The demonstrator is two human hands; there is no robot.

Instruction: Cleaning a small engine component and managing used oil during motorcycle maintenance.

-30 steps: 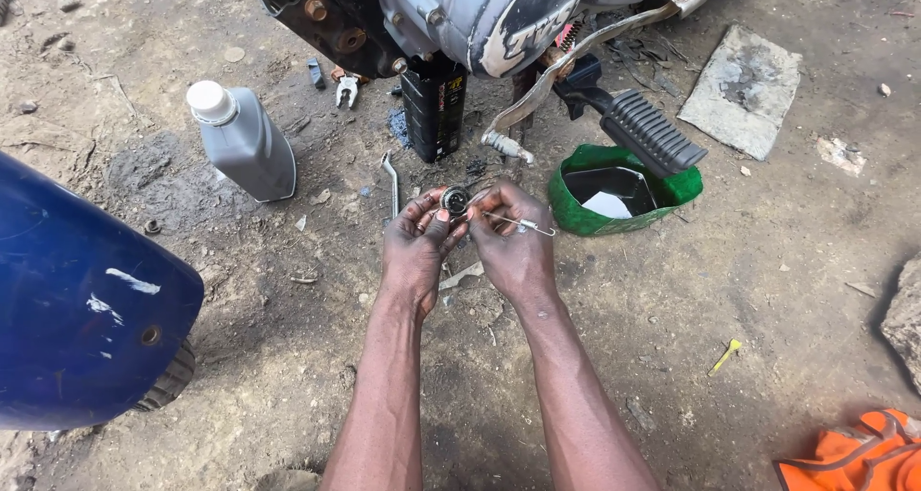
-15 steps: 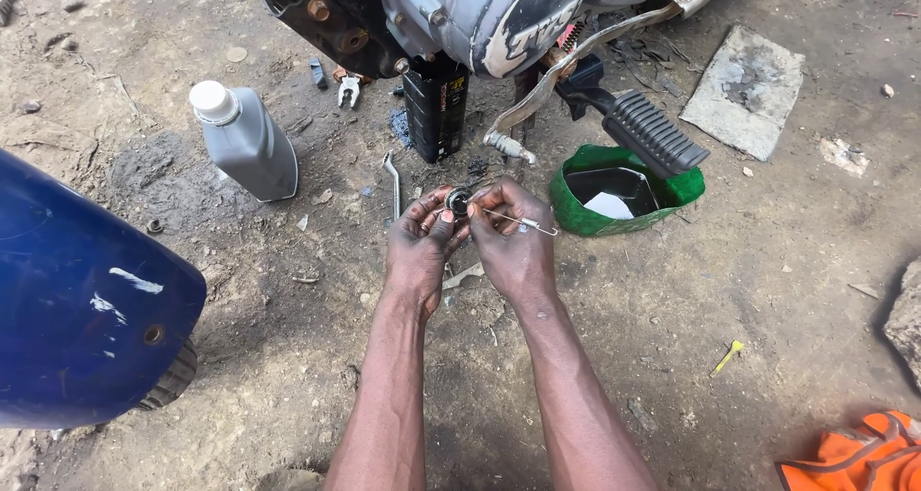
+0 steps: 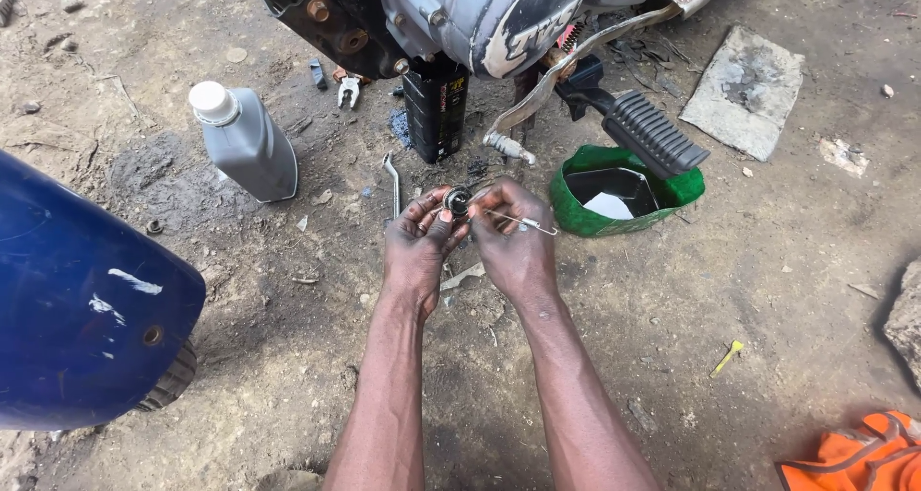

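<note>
My left hand (image 3: 416,245) pinches a small round metal part (image 3: 457,201) between thumb and fingers, held above the dirt ground. My right hand (image 3: 513,237) is close against it, fingertips on the same part, and it also grips a thin metal wire pick (image 3: 531,224) that sticks out to the right. Both forearms reach forward from the bottom of the view. The part's underside is hidden by my fingers.
A motorcycle engine (image 3: 480,11) with a footpeg (image 3: 652,131) hangs just ahead. A green pan of dark oil (image 3: 624,192), a black oil bottle (image 3: 435,107), a grey oil bottle (image 3: 245,141), pliers (image 3: 346,90), a blue fender (image 3: 82,299) and an orange cloth (image 3: 849,457) surround me.
Almost nothing differs. Both hands stay together on the small round part, with only slight finger shifts.
</note>
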